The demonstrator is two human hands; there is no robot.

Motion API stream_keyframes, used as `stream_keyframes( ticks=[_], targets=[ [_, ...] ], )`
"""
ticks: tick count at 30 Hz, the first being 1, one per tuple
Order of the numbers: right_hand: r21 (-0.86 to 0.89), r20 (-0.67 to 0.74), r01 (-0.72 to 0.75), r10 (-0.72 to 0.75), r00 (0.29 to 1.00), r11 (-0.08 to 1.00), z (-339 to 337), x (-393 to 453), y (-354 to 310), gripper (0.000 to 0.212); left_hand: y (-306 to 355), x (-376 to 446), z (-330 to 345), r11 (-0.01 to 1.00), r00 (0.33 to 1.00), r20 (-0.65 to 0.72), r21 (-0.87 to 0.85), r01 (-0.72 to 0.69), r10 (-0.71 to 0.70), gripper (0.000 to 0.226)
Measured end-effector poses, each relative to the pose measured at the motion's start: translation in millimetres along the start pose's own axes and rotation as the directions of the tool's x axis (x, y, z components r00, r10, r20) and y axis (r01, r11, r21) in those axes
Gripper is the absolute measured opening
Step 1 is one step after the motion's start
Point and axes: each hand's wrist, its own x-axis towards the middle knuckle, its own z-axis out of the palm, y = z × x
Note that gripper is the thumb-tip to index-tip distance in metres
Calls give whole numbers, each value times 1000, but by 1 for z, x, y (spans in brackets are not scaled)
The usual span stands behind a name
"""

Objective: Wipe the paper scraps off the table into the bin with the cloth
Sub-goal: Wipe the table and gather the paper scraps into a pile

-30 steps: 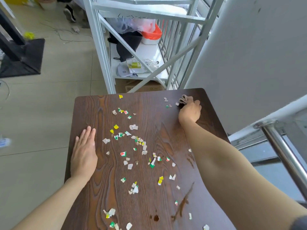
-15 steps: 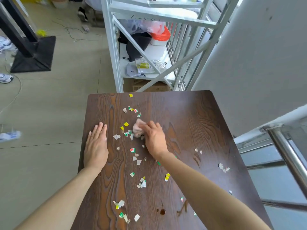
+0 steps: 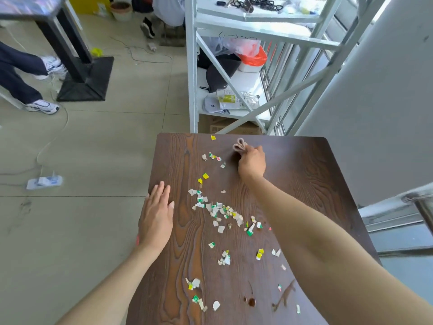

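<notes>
Several small white, green and yellow paper scraps [image 3: 219, 211] lie scattered over the dark wooden table [image 3: 304, 174], densest in a band across its middle. My right hand [image 3: 251, 164] is near the table's far edge, shut on a bunched beige cloth [image 3: 239, 146] that sticks out past my fingers. My left hand [image 3: 155, 216] lies flat, fingers apart, on the table's left edge. No bin is in view.
A white metal shelf rack [image 3: 194, 73] stands just beyond the table's far edge. A grey wall [image 3: 375, 102] and a metal rail [image 3: 421, 205] run along the right. On the floor at left lie a power strip [image 3: 44, 181] with cables, a black stand base [image 3: 86, 80] and a person's legs [image 3: 25, 76].
My right hand with the cloth has moved from the middle of the table back to the far edge. The scraps in the middle are now gathered into a denser band. My left hand stays flat.
</notes>
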Motion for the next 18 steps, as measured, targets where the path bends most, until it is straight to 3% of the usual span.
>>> stream_keyframes(
  ticks=[2,7,12,15,17,18],
  targets=[
    [9,36,10,-10,999,1000,16,0,-16,34,-5,-4,1,1000,1000,12,10,-27,27,49],
    [-36,131,284,-277,952,958,37,-25,-28,47,-8,-2,2,999,998,37,20,-47,46,51],
    [26,256,593,-579,774,805,29,-77,-8,42,-6,-3,-1,999,998,40,23,-45,44,51],
    [92,358,686,-667,654,722,19,-103,7,35,-3,-4,-4,998,998,35,31,-47,45,51],
    [133,361,669,-664,655,731,11,-101,9,31,-3,-6,-4,999,999,31,30,-41,40,50],
    [141,319,631,-638,700,763,7,-95,6,28,-3,-6,-4,999,999,27,32,-38,37,50]
  ],
)
